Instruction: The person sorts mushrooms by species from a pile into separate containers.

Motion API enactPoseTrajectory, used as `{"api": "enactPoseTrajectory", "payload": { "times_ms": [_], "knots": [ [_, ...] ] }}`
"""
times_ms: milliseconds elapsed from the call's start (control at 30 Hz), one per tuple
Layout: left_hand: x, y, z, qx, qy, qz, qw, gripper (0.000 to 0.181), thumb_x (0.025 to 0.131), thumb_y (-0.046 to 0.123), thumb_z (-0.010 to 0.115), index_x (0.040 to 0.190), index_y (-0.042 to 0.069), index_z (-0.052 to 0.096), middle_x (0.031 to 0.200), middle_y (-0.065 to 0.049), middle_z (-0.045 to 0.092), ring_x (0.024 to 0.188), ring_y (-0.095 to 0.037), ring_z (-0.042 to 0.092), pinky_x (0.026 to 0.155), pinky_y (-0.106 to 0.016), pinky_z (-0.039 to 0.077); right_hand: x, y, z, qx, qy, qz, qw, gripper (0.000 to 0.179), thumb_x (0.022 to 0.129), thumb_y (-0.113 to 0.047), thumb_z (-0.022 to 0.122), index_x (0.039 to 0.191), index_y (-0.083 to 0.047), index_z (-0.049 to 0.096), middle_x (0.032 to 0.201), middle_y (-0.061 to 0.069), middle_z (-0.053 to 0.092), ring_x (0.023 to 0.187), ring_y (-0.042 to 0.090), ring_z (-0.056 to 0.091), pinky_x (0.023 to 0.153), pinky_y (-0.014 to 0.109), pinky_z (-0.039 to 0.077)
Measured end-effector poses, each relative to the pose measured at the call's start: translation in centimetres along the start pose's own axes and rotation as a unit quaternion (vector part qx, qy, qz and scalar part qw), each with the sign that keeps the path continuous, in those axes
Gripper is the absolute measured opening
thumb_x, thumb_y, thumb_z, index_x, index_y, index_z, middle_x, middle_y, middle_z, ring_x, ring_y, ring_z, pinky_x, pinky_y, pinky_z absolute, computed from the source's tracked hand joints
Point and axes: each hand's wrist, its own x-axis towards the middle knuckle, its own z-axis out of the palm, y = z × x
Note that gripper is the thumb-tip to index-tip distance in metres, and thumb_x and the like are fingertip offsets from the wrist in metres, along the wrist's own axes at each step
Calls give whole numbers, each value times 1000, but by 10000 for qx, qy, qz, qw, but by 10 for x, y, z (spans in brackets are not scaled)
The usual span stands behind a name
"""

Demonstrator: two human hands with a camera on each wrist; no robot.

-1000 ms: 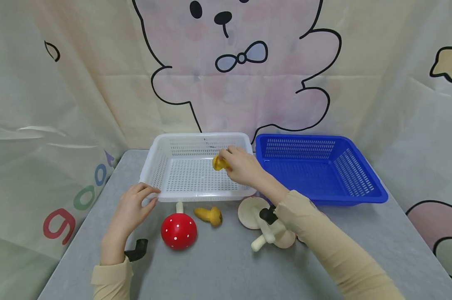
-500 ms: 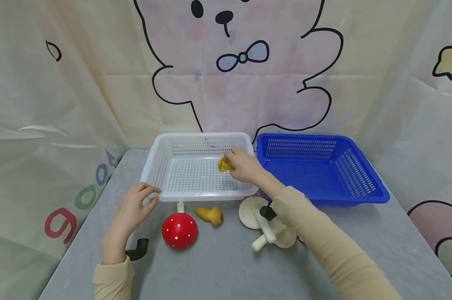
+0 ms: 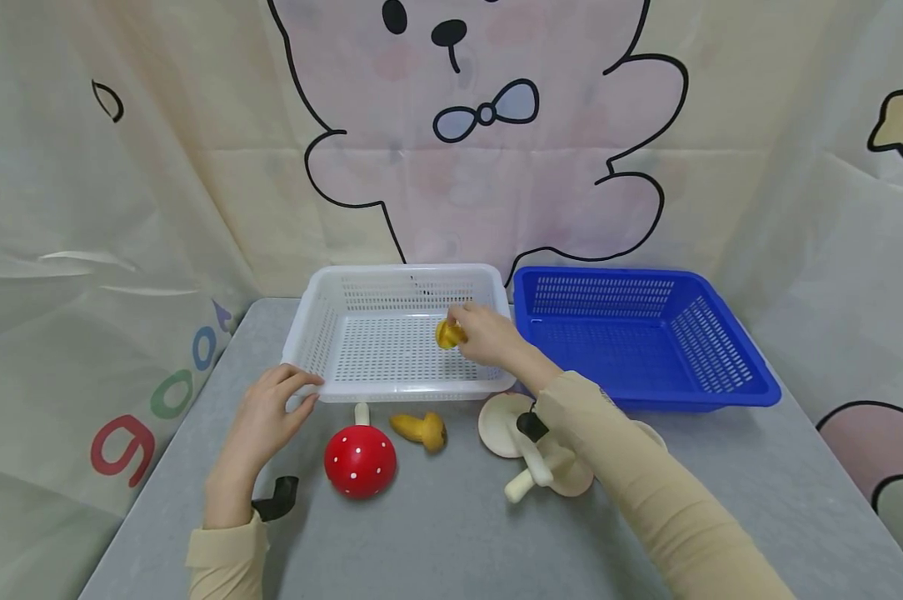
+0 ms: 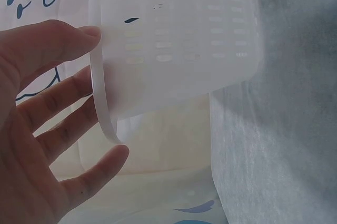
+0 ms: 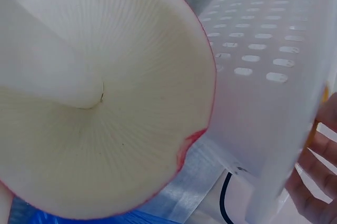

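Observation:
Over the right part of the white basket (image 3: 391, 393), my right hand (image 3: 491, 335) pinches a yellow toy mushroom (image 3: 447, 335), its cap end pointing left, close above the basket floor. In the right wrist view, the basket wall hides most of that hand. My left hand (image 3: 267, 421) grips the basket's front left corner, with the rim between thumb and fingers in the left wrist view. Just in front of the basket lie a red toy mushroom with white dots (image 3: 360, 462) and a second yellow mushroom (image 3: 420, 430).
A blue basket (image 3: 693, 333) stands right of the white one. Pale-gilled toy mushrooms (image 3: 500, 427) lie cap-down under my right forearm, one large with a pink edge (image 5: 152, 71) in the right wrist view. Behind the baskets hangs a printed curtain (image 3: 466, 192).
My right hand has shifted slightly right and lower over the white basket, still holding the yellow mushroom. The left hand has stayed at the basket corner.

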Motion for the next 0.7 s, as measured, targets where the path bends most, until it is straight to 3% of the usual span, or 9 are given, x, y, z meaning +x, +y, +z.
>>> {"api": "enactPoseTrajectory", "payload": {
  "times_ms": [233,700],
  "knots": [
    [0,-1,0,38,-55,-38,10000,24,82,10,73,105,10,69,110,-12,63,105,-33,54,88,-56,44,-1,0,-1,-32,-96,197,9998,32,88,-10,60,119,-9,57,114,9,63,87,20,55,78,34,49],
    [-1,2,0,-11,-36,-83,10000,24,81,9,73,105,10,69,109,-12,63,105,-33,53,88,-57,43,-12,4,-5,-133,58,174,9997,27,88,-14,62,115,-10,62,109,6,64,95,22,62,79,36,53]
  ]
}}
